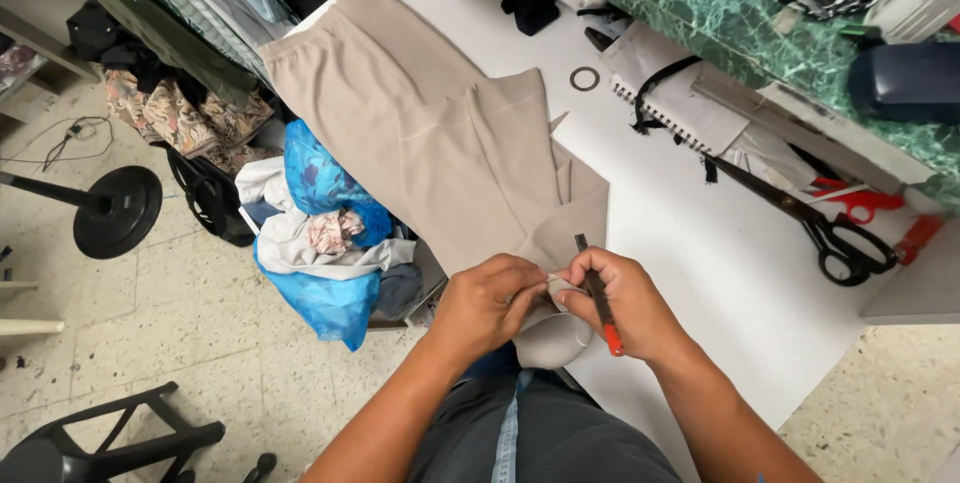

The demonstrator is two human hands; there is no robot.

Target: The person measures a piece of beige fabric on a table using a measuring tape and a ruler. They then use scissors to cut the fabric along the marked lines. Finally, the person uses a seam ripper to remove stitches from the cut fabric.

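On the far left a black round stand base (117, 210) sits on the speckled floor, with a black chair frame (110, 438) below it. Beside the table edge lies a heap of cloth with a blue plastic bag (330, 298).

The left hand (487, 305) is pressed closed, its fingertips pinching the lower corner of the beige garment (440, 143). The garment lies spread on the white table (700, 273), running from the upper left down to the near edge, where both hands meet over it.

The right hand (620, 301) touches the left, fingers curled, pinching the same fabric edge while gripping a slim dark tool with a red end (600, 298), held upright between the fingers.

Further right, well apart from the hands, black scissors (815, 223) lie on the table, a red-handled pair (858, 201) just beside them, and a spiral notebook (670, 93) above. A green marbled counter (700, 3) borders the table.
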